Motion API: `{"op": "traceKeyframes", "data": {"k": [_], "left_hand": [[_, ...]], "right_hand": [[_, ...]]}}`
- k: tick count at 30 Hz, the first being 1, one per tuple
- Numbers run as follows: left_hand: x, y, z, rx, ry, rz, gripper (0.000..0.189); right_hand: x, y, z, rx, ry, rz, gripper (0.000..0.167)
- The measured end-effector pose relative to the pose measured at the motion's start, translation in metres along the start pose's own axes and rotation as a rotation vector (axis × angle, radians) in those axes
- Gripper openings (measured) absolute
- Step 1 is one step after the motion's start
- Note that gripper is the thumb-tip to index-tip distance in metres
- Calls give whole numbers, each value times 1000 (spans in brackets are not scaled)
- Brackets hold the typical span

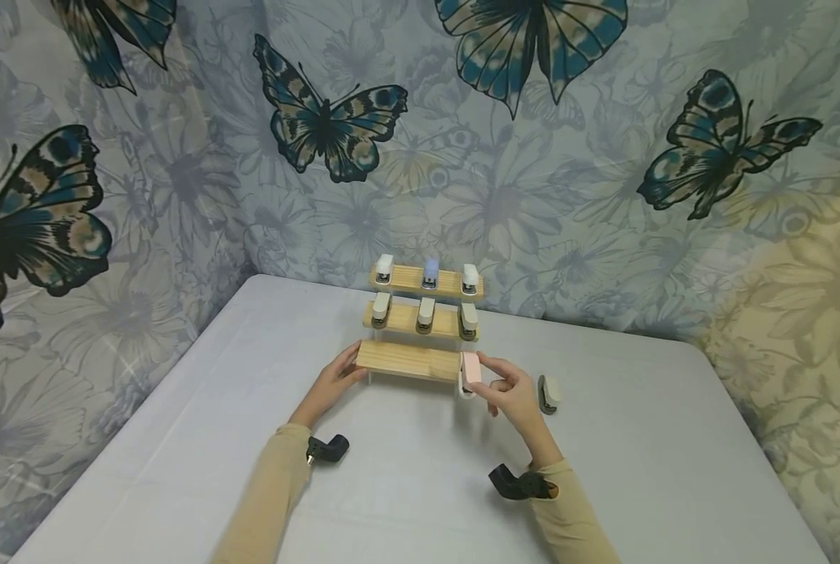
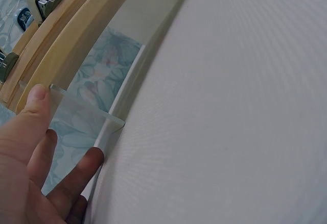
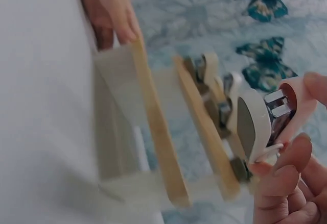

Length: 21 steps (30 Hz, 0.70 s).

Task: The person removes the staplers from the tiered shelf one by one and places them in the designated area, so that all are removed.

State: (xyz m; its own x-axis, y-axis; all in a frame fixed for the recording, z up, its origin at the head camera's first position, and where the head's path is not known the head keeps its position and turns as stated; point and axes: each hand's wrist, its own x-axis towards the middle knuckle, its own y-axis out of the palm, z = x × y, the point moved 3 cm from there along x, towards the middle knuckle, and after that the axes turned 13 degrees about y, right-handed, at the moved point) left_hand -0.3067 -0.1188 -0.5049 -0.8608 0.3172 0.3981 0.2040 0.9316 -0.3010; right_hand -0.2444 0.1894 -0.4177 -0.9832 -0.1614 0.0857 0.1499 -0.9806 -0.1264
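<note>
So my left hand [image 1: 335, 380] grips its own end of the lowest long pale wooden shelf [image 1: 407, 361], presumably to steady it, while my right hand [image 1: 513, 392] pinches the small pink-and-white plastic stapler [image 1: 472, 368] by the shelf's opposite end.

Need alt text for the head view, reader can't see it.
A right hand holds a pink stapler at the right end of the bottom shelf of a three-tier wooden rack, while the left hand touches its left end. Six more staplers fill the upper tiers; another sits on the white table.
</note>
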Motion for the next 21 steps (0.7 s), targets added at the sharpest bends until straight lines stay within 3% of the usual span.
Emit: {"op": "traceKeyframes", "data": {"k": [7, 15, 21], "left_hand": [[0, 0, 1, 16, -7, 4, 64], [-1, 0, 1, 24, -19, 9, 64], [0, 0, 2, 35, -19, 4, 65]], "right_hand": [[2, -34, -14, -4, 69, -120, 45], [1, -44, -20, -29, 100, -117, 47], [-2, -63, -20, -4, 70, -153, 45]]}}
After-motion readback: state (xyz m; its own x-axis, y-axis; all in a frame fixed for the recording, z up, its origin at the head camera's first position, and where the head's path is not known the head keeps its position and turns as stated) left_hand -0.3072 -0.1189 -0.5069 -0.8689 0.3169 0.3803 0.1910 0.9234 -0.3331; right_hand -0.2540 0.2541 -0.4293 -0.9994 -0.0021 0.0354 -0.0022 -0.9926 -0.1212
